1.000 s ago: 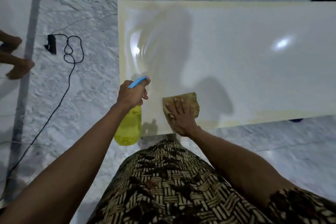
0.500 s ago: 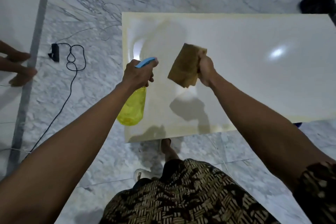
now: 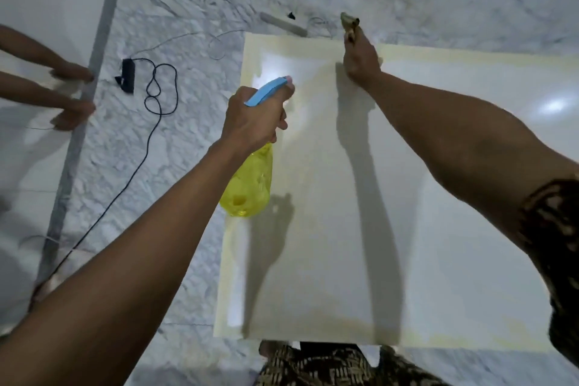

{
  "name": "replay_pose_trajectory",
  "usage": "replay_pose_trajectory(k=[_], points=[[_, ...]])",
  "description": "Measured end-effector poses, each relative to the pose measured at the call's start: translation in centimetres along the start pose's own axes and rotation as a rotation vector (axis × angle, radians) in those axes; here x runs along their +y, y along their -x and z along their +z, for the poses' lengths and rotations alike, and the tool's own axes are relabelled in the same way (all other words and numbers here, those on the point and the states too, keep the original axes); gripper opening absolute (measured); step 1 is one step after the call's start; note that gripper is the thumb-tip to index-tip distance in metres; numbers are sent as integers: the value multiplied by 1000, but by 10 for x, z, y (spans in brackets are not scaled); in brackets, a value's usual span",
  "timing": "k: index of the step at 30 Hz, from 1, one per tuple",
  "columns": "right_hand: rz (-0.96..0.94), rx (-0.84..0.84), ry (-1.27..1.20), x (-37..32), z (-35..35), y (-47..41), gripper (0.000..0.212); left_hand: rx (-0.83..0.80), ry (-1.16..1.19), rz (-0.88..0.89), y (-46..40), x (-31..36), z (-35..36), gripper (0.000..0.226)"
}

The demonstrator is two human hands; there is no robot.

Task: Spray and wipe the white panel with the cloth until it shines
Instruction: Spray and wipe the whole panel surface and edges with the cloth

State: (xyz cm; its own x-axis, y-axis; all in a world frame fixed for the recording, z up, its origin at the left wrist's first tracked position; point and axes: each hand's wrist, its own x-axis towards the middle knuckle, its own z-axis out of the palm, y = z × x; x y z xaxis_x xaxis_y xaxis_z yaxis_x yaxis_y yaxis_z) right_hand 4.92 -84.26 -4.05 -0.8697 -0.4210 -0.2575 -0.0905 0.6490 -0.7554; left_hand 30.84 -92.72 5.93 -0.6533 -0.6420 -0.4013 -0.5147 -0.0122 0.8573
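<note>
Cloth carried from near edge to far edge of panel; wipe restarting from the top

Your right hand [image 3: 360,63], half a second back raised mid-panel, reached the far edge of the white panel [image 3: 454,197], fingers bunched round the cloth [image 3: 350,23], which overhung that edge. Your left hand [image 3: 253,122] gripped the spray bottle [image 3: 249,188] over the panel's left edge; bottle translucent yellow, liquid level not readable. Judgement: far-edge pass next, shine incomplete
</note>
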Motion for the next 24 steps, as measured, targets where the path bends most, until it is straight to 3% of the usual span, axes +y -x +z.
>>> replay_pose_trajectory(k=[3, 6, 9, 11, 14, 17, 24], points=[[-23, -211, 487, 37, 60, -30, 60, 33, -13, -44, -26, -19, -1, 49], [-173, -132, 722, 63, 93, -8, 65, 39, -48, -90, -32, -40, -8, 51], [-221, -138, 775, 76, 97, 16, 85, 33, -78, -127, -20, -57, -17, 51], [-231, -188, 800, 91, 98, 47, 80, 21, -97, -146, -3, -66, -22, 54], [-286, -238, 756, 111, 110, 120, 63, -1, -77, -153, 24, -79, -28, 36], [-307, -243, 702, 131, 117, 200, 59, -27, -67, -135, 57, -88, -38, 31], [-187, -325, 735, 158, 131, 420, 65, -146, -134, -110, 170, -135, -64, 49]])
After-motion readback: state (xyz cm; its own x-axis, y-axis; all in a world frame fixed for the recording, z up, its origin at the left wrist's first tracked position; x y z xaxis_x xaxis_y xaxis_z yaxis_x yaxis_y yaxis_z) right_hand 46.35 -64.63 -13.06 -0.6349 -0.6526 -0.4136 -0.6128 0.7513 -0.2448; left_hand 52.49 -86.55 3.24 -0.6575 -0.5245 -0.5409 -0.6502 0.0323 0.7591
